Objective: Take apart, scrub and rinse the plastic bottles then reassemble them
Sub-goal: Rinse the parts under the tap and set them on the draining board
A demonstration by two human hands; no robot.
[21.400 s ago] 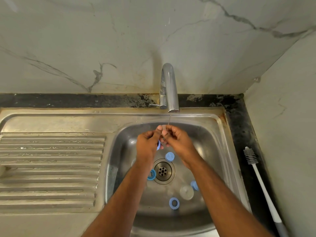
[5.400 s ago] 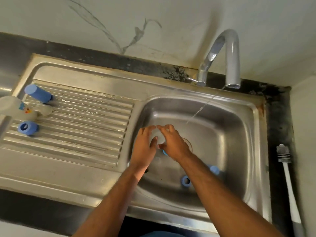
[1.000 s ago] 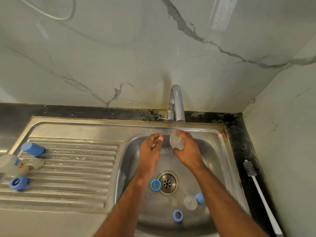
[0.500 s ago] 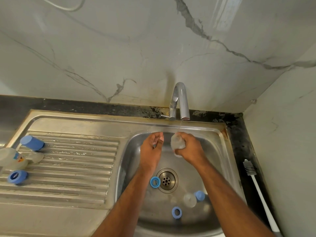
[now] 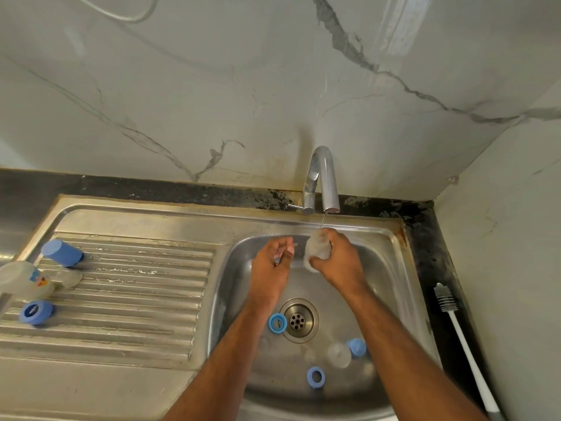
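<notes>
My right hand [image 5: 340, 259] grips a small clear plastic bottle part [image 5: 315, 250] under the thin stream from the tap [image 5: 323, 183]. Beside it, my left hand [image 5: 273, 262] hovers with fingers loosely curled and holds nothing. In the sink basin [image 5: 391, 284] lie a blue ring [image 5: 277, 323] by the drain [image 5: 299, 319], another blue ring [image 5: 315, 376], a blue cap [image 5: 355, 347] and a clear piece [image 5: 339, 355]. On the draining board [image 5: 127, 299] at the far left rest a clear bottle [image 5: 22, 279], a blue cap [image 5: 62, 253] and a blue ring [image 5: 35, 312].
A white bottle brush [image 5: 461, 338] lies on the dark counter strip right of the sink, against the side wall. Marble wall rises right behind the tap. A thin white cord [image 5: 121, 13] hangs at the top left.
My right hand has tilted the clear part under the stream and shifted slightly right. My left hand stays beside it with nothing in it. The view has drifted a little.
</notes>
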